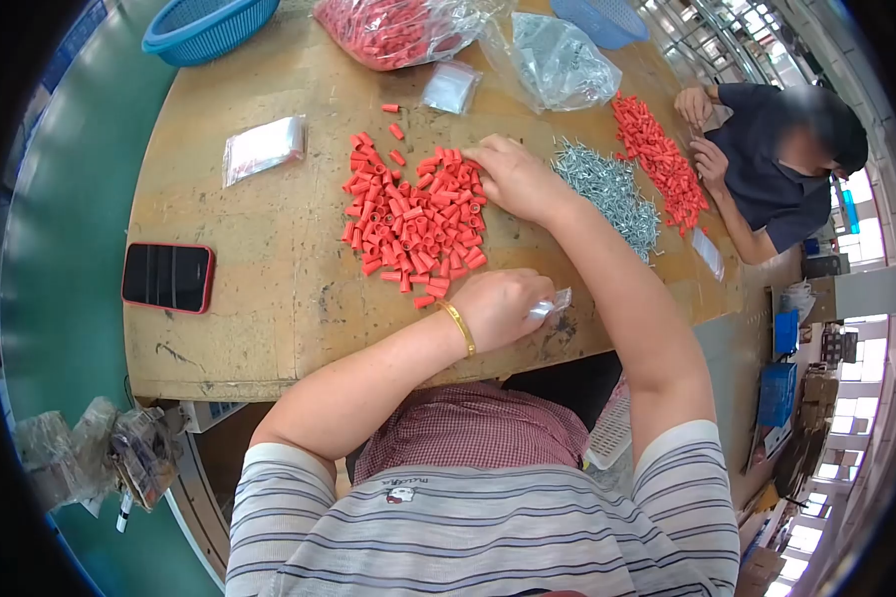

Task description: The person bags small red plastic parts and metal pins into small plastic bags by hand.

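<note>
Your left hand is closed around a small clear bag near the front edge of the desk. Your right hand rests fingers-down on the far right edge of the red caps heaped mid-desk; whether it pinches one cannot be told. The caps are probably light, rigid and smooth, apt to roll: take one by its sides between fingertips. The bag looks thin, limp and slippery; hold it at the mouth.

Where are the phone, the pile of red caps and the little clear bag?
phone (pixel 167 277): head view, middle of screen.
pile of red caps (pixel 408 224): head view, heap's centre.
little clear bag (pixel 554 302): head view, end poking from left hand (pixel 498 308).
</note>
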Action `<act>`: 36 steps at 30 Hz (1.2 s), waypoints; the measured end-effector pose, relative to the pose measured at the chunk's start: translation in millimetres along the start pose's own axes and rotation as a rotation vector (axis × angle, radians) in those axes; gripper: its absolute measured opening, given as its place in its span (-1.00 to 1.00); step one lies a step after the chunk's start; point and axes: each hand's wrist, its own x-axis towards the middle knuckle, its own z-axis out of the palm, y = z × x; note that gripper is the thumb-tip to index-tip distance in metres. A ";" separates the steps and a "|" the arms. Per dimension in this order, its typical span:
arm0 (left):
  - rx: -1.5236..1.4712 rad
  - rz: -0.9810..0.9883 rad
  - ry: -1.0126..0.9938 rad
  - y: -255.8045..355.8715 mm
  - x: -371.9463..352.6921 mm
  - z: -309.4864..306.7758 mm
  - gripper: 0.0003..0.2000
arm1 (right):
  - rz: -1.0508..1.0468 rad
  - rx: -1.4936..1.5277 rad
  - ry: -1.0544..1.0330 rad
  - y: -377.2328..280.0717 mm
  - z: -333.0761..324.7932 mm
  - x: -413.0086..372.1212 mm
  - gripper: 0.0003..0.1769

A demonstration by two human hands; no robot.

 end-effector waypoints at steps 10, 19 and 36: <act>-0.022 0.023 -0.011 1.0 -0.1 3.2 -0.88 | -0.086 0.046 0.055 -7.5 -8.4 -28.5 -0.64; 0.007 0.026 -0.019 -1.1 0.0 3.0 -0.88 | -0.004 0.021 0.016 -6.3 -10.7 -33.6 -0.84; 0.023 -0.028 0.000 0.4 -0.8 -1.5 -0.87 | -0.181 -0.074 -0.036 -22.9 -27.5 -72.4 -0.87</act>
